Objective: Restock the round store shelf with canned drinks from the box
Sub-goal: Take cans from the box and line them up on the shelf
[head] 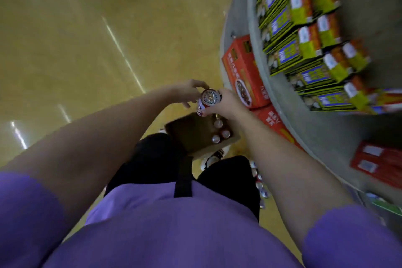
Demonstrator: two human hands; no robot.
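three cans [220, 131] in box [187, 135]

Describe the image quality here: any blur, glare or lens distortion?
Head view: strong wide-angle bending curves the grey round shelf; motion blur smears the green-and-blue cartons and box lettering; ceiling-light streaks glare on the glossy yellow floor; the red-and-white drink can, held by the right hand, stays fairly legible.

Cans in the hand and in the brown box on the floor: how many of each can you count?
Can held in the right hand: 1
Can tops showing in the box: 3
Total: 4
More cans lie by the shelf foot, too blurred to count.
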